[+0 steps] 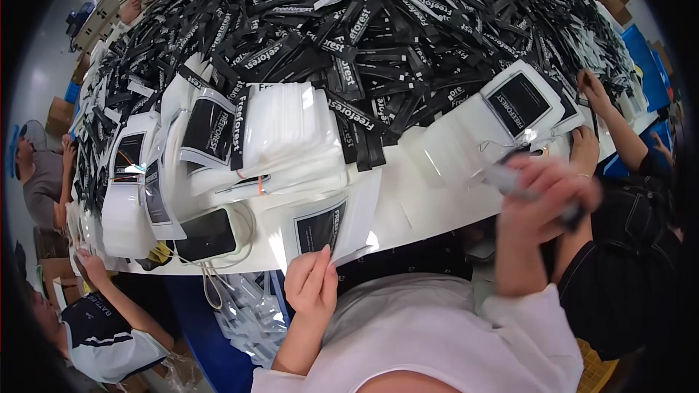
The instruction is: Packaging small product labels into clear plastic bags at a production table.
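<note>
My left hand pinches the near edge of a clear plastic bag with a black printed panel, at the table's front edge. White film or paper lies under and beside that bag. My right hand, blurred by motion, is raised above the table edge at the right. Its fingers are closed around a small grey and dark object, too blurred to name. Beyond it lies a fanned stack of clear bags with a black panel on top. Left of centre sits a thick stack of clear bags.
Black printed sachets are heaped across the white table. A smartphone and a white cable lie at the front left. Banded bags stand beyond them. A co-worker's hands are close by on the right. Below hangs a blue bin.
</note>
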A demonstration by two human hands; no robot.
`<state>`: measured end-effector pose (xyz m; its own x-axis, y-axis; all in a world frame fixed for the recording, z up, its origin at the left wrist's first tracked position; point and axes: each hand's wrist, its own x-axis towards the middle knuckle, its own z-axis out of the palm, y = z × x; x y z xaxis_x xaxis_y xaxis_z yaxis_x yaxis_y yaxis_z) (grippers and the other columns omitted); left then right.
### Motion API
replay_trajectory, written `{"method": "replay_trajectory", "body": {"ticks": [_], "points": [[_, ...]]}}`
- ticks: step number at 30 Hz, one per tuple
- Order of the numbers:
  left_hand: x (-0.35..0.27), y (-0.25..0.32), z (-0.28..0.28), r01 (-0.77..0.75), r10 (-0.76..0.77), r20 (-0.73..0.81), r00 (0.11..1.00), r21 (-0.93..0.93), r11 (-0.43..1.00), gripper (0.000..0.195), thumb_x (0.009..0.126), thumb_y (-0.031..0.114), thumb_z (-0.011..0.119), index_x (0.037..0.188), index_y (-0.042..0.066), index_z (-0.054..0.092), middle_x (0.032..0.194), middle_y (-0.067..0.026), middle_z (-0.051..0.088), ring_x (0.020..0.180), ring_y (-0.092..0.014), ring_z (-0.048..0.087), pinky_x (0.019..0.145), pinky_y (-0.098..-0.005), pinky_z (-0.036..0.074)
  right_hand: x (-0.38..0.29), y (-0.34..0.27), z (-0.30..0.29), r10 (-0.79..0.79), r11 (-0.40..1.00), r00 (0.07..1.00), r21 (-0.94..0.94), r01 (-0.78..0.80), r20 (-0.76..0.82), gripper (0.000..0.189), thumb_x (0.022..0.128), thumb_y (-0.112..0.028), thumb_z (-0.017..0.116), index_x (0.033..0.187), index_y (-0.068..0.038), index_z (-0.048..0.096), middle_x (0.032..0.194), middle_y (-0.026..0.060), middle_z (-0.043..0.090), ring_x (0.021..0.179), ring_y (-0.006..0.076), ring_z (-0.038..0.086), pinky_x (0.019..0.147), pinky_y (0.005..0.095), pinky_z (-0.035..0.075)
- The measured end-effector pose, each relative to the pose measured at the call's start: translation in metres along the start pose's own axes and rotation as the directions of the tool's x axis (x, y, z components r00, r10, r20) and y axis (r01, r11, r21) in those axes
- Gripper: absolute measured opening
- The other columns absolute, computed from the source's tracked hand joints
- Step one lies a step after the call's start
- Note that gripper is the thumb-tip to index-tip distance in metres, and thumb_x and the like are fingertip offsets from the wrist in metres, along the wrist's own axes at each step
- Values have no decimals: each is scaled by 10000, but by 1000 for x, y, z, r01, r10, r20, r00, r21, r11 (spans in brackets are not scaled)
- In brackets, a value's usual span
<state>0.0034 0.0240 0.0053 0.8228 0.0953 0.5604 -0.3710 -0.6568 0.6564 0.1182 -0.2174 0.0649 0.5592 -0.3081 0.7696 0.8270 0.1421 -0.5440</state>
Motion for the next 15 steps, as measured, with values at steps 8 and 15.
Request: {"method": "replay_trajectory", "body": {"ticks": [8, 15], "points": [[14, 10, -5, -41, 42, -8, 999, 89, 995, 274, 638, -51, 640, 911, -24, 626, 765, -111, 569, 612, -241, 526, 551, -306, 427, -110, 19, -34, 613, 713, 783, -350, -607, -110, 202, 884, -153, 483, 730, -32, 436, 643, 29, 466, 547, 74, 432, 484, 210, 338], [6, 30, 30, -221, 221, 338, 915, -38, 975, 322, 588, 19, 694, 905, 23, 635, 805, -76, 567, 670, -227, 536, 565, -312, 411, -78, -25, 0, 990, 94, 116, -242, -966, -79, 365, 768, -183, 634, 1042, -12, 465, 796, 71, 520, 569, 114, 493, 466, 242, 412]]}}
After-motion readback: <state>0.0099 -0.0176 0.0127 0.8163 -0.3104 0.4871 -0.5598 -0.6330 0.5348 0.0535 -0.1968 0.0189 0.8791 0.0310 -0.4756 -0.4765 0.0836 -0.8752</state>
